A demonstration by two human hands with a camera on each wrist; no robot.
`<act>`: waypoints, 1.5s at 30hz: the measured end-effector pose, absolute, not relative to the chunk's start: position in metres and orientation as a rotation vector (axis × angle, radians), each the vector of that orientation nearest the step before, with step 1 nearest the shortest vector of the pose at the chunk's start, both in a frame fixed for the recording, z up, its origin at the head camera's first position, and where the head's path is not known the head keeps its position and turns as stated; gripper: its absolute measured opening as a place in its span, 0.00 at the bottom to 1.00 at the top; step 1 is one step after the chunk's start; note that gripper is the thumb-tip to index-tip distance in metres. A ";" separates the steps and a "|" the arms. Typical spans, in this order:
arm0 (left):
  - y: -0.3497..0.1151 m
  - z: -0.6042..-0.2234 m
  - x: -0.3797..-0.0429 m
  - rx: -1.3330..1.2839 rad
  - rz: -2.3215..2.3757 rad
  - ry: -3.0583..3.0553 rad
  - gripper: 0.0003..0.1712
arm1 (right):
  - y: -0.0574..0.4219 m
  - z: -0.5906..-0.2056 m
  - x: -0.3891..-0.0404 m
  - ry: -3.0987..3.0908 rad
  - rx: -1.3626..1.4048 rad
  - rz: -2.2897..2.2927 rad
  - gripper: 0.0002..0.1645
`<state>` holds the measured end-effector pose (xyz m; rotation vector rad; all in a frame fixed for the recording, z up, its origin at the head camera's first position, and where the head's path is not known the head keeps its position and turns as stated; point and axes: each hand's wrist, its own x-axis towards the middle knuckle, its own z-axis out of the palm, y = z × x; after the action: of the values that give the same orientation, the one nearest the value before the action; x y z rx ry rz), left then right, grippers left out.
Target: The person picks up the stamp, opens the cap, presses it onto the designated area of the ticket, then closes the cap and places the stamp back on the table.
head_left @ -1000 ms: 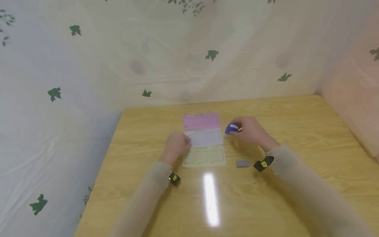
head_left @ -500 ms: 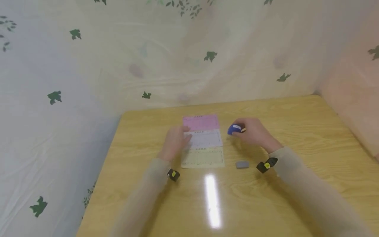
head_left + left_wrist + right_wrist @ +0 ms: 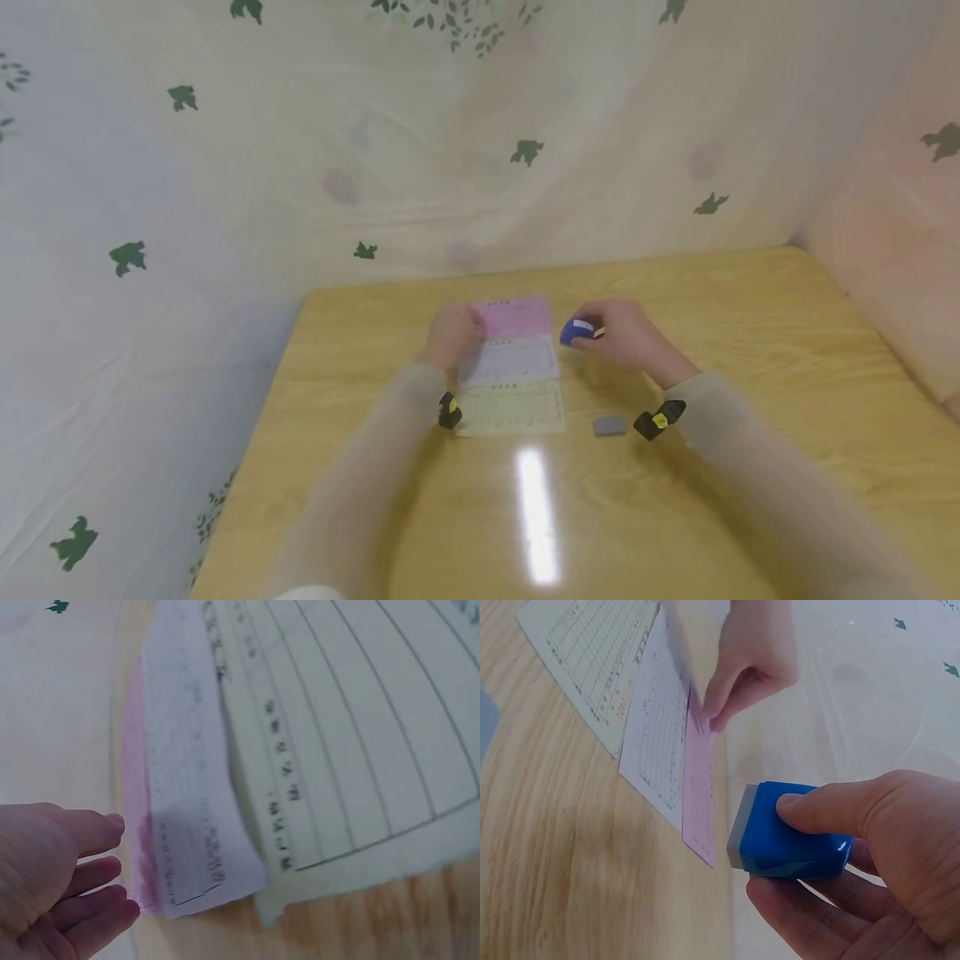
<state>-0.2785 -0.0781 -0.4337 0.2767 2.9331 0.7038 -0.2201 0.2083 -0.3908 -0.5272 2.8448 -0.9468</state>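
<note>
Three printed slips overlap in a column in the head view: a pink slip (image 3: 517, 319) at the far end, a white slip (image 3: 517, 361) in the middle, a pale yellow slip (image 3: 517, 408) nearest. My left hand (image 3: 453, 335) rests at the left end of the pink slip. In the left wrist view its fingers (image 3: 97, 874) are loosely bent and spread beside the paper edge. To the right of the slips, my right hand (image 3: 624, 335) grips a blue stamp (image 3: 791, 829) between thumb and fingers. The stamp's grey end points toward the slips, apart from them.
A small grey block (image 3: 610, 426), perhaps a cap, lies on the wooden table (image 3: 712, 500) near the right wrist. A patterned cloth (image 3: 420, 200) hangs behind the table and along its sides. A bright light reflection crosses the table front.
My left hand has moved away from me, from the white slip to the pink slip's left end. My right hand, still gripping the stamp, has shifted slightly left toward the slips.
</note>
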 end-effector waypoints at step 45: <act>-0.076 -0.440 -0.284 0.241 0.543 2.965 0.10 | 0.140 -0.421 -0.281 2.793 -0.453 -0.810 0.20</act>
<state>-0.2836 -0.0763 -0.4403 0.2412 2.9654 0.5433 -0.2809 0.1401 -0.4211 -0.4528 2.7932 -0.8097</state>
